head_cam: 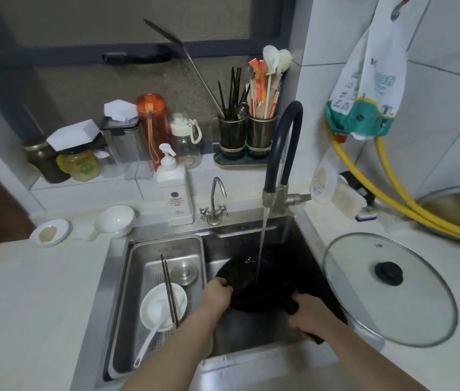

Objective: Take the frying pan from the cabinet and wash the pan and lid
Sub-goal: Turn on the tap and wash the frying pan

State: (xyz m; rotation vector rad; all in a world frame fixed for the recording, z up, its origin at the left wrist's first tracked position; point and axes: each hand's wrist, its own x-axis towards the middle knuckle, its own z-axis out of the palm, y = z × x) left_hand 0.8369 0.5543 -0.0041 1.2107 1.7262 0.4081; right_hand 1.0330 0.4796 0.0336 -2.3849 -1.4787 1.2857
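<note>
Holding the frying pan (262, 280) tilted in the sink (251, 230) right under the running tap (282, 153), so the stream hits the inside and, I'd guess, drains off the low side instead of pooling. My left hand (217, 296) has its fingers curled over the near-left rim, and my right hand (312, 311) is wrapped round the black handle (305, 323), which looks like the best way to rock and steer it under the water. The glass lid (389, 289) sits knob-up on the worktop (25, 292) just right of the sink, its edge overhanging the basin slightly, so it's close by but I reckon not washed yet. The soap pump bottle (173, 190) stands behind the sink near the small tap (214, 201), easy reach for the next step. It has a dark round logo and some small print, too blurry to read. The plastic bag (369, 66) hanging on the wall shows greenish printed characters I can't make out either. A white bowl (164, 306) with chopsticks across it sits in the steel drain tray (138, 258).
</note>
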